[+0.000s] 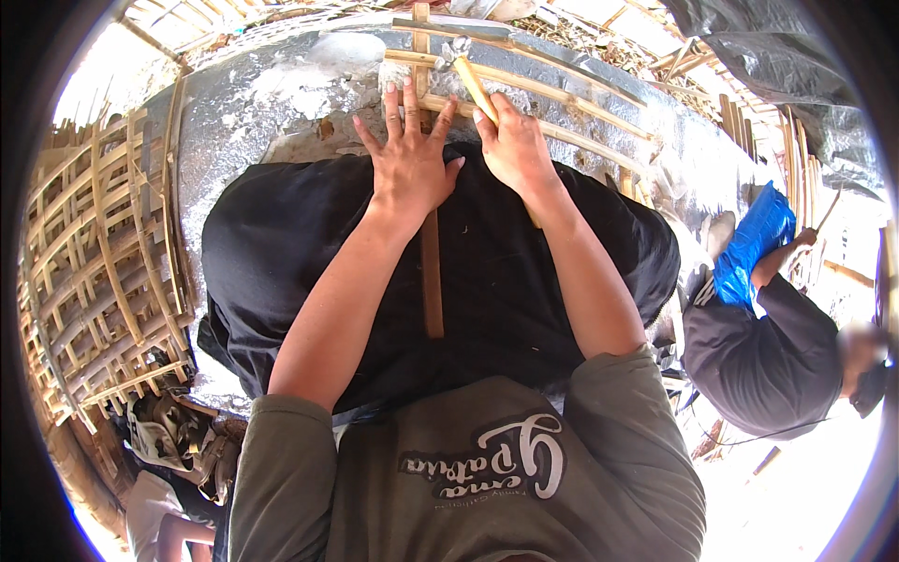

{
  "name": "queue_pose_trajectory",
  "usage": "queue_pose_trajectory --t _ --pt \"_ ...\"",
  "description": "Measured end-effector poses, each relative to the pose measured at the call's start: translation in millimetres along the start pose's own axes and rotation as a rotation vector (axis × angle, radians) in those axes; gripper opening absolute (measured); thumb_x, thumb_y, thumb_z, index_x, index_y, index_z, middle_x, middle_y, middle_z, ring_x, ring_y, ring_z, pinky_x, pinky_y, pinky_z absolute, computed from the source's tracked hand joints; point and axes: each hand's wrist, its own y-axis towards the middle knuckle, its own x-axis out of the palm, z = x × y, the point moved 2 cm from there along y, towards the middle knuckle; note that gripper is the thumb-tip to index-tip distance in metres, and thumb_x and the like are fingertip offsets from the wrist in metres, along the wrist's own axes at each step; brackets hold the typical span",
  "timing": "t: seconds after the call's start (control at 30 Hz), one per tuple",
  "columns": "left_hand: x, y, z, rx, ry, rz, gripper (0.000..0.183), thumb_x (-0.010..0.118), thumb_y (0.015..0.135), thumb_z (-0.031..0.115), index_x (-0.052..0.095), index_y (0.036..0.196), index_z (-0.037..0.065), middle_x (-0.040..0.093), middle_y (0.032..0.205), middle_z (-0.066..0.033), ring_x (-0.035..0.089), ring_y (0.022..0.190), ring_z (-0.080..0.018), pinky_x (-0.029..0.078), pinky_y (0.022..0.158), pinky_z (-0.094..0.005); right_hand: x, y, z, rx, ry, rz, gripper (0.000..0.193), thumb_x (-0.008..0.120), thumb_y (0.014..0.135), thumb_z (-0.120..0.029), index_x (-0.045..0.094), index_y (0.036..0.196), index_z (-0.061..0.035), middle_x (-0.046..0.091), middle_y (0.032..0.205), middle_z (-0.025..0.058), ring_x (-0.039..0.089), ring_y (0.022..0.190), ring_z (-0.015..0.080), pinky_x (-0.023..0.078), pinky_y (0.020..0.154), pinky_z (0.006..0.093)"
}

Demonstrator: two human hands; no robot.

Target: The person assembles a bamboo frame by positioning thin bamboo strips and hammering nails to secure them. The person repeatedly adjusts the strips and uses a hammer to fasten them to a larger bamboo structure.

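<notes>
My right hand point(518, 145) is closed round the pale wooden handle of a hammer point(473, 86), whose metal head lies over a frame of light bamboo or wood slats point(581, 110). Spread fingers of my left hand point(409, 164) press down beside the frame's near corner. Under that palm runs a brown wooden strip point(432, 272), reaching back across my lap over dark cloth. Whether it joins the upright slat beyond my fingers is hidden. No nail can be made out near the hammer head.
At the left stands a woven bamboo lattice panel point(103, 253). To the right another person point(773, 351) in dark clothes sits bent beside a blue plastic bag point(754, 239). A bag point(178, 436) lies at lower left, near another person's leg. Split bamboo pieces point(609, 42) lie along the far edge.
</notes>
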Motion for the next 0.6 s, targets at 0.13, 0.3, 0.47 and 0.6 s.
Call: queue_pose_trajectory --t 0.13,0.3,0.47,0.6 --pt "-1.6 0.7 2.0 0.001 0.009 -0.011 0.084 0.071 0.084 0.048 0.028 0.155 0.034 0.009 0.163 -0.0213 0.010 0.149 -0.0444 0.019 0.105 -0.0797 1.8 -0.8 3.3 -0.039 -0.049 0.030 0.017 0.059 0.095 -0.017 0.055 0.101 -0.0009 0.066 0.094 0.0227 0.064 0.089 0.0439 0.048 0.086 0.0525" --pt "-1.2 -0.2 1.3 -0.005 0.013 -0.008 0.085 0.072 0.083 0.048 0.028 0.155 0.034 0.010 0.162 -0.0215 0.010 0.149 -0.0446 0.020 0.104 -0.0797 4.4 -1.0 3.2 -0.018 -0.051 0.016 0.019 0.059 0.095 -0.018 0.055 0.101 -0.0005 0.064 0.094 0.0228 0.063 0.088 0.0453 0.047 0.087 0.0537" --pt "-4.8 1.4 3.6 0.003 0.040 -0.007 0.086 0.072 0.083 0.048 0.028 0.155 0.034 0.015 0.161 -0.0220 0.014 0.148 -0.0445 0.021 0.105 -0.0779 4.8 -0.7 6.9 -0.040 -0.038 0.033 0.019 0.058 0.096 -0.019 0.054 0.101 -0.0016 0.064 0.093 0.0236 0.063 0.088 0.0453 0.046 0.082 0.0550" --pt "-7.2 3.2 2.2 -0.006 0.042 0.020 0.085 0.071 0.084 0.048 0.028 0.155 0.032 0.021 0.160 -0.0197 0.020 0.148 -0.0393 0.026 0.107 -0.0742 4.8 -0.9 7.4 -0.022 -0.010 0.013 0.018 0.058 0.095 -0.018 0.055 0.102 -0.0013 0.063 0.098 0.0222 0.062 0.093 0.0440 0.043 0.091 0.0579"
